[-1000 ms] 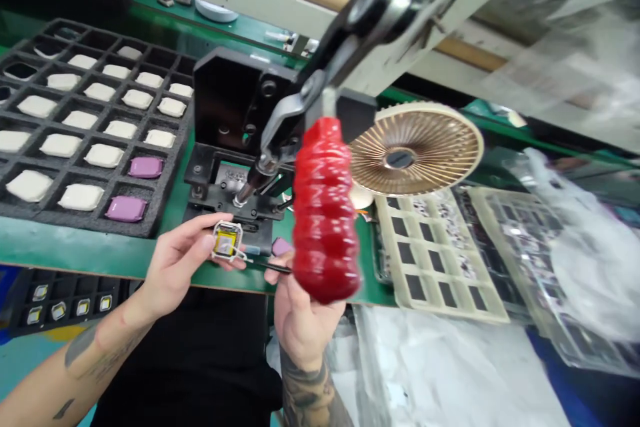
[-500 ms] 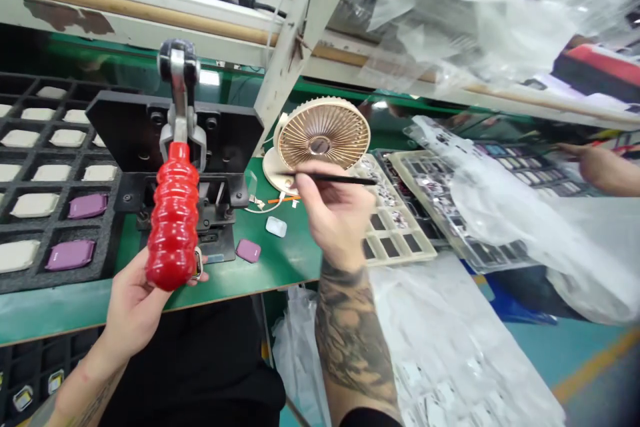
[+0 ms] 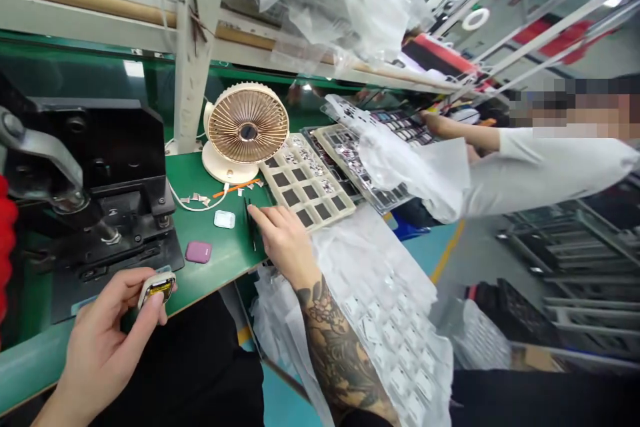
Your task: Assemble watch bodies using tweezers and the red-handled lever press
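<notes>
At the lower left, my left hand [image 3: 107, 340] pinches a small cream casing [image 3: 145, 287] between thumb and fingers. Its open face shows a yellow part inside. My right hand [image 3: 285, 240] is over the green bench near its front edge, fingertips on a pair of black tweezers [image 3: 251, 227]; its thumb is mostly hidden. Left of the tweezers lie a small whitish rectangular piece [image 3: 225, 219] and a purple cover [image 3: 199, 252]. A black press fixture [image 3: 115, 207] stands beside my left hand, its red handle [image 3: 6, 240] cut off by the frame edge.
A cream desk fan [image 3: 247, 130] stands behind the loose pieces, near an orange stick [image 3: 236, 187]. Compartment trays [image 3: 310, 221] sit to the right. Plastic-covered parts [image 3: 395, 340] lie lower right. A co-worker's arm [image 3: 540, 170] reaches in from the right.
The view has swung right. My right hand has lowered to the bench with the tweezers. My left hand, with the casing, is now out from behind the red handle.
</notes>
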Demonstrator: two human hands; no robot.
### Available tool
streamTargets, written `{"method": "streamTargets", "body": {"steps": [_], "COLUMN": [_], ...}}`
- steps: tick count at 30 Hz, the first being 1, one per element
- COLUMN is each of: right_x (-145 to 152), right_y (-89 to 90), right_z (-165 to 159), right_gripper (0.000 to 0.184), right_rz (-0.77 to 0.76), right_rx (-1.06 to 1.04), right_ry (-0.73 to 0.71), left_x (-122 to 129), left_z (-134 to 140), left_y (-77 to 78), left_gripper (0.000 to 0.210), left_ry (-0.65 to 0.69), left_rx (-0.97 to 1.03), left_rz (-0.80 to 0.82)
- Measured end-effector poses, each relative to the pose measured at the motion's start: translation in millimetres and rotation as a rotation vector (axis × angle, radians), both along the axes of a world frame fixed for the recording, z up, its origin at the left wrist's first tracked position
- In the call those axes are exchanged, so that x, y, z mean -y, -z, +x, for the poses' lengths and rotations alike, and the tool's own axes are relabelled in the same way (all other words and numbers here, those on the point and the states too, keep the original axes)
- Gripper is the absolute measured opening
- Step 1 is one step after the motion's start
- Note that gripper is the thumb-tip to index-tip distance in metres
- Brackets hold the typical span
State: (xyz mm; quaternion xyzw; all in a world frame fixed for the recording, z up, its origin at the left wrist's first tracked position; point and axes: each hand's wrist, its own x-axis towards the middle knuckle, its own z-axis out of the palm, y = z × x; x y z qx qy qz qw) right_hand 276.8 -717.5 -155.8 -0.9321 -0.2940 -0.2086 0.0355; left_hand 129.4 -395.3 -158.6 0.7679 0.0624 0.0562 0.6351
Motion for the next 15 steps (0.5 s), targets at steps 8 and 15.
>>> {"method": "streamTargets", "body": {"steps": [8,15], "right_x": [72.9,69.3], "right_y": [-49.8,-30.9], "right_z": [150.1,217.3], "right_gripper": [0.027,0.023], "right_rz": [0.264,0.254], "right_rx": [-0.196,-0.384], "right_ry": [0.381,0.374], "left_x": [-11.4,-8.5], "left_z": [3.6,6.1], "left_y": [22.3,25.5], "left_gripper": [0.02,0.021], "left_ry": [-0.041,0.0], "left_rx": [0.305,0.299], "left_rz": [0.217,0.215]}}
